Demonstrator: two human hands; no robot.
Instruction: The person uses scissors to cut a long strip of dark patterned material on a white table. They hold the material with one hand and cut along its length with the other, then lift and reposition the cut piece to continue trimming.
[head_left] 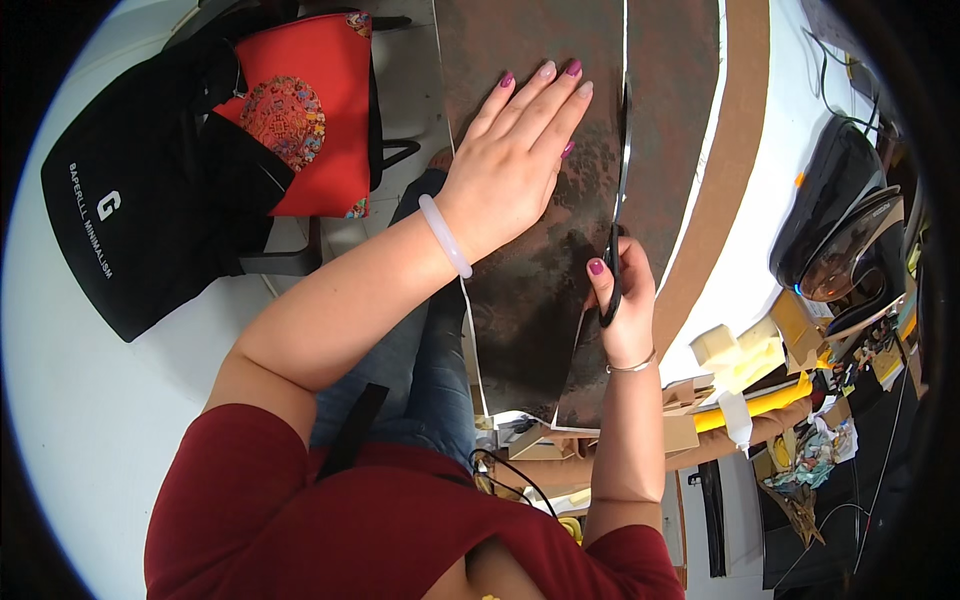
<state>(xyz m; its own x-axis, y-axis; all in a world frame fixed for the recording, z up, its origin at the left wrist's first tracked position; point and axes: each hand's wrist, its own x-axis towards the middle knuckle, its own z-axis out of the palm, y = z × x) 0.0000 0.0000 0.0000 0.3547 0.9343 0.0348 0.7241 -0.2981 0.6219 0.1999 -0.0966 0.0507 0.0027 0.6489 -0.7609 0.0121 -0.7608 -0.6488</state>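
Observation:
A large dark brown mottled sheet (520, 290) lies across my lap and the table edge. My left hand (520, 150) presses flat on it, fingers together, a pale bangle on the wrist. My right hand (622, 300) grips black scissors (617, 215), whose blades run up along a cut line in the sheet. To the right of the cut lies the other part of the sheet (670, 110), edged in white.
A tan board strip (730, 170) curves along the white table (770, 200). A black helmet-like object (830, 210) sits at right, with yellow foam pieces (735, 350) and cardboard scraps below. A black bag (140, 210) and red embroidered bag (310, 110) rest at left.

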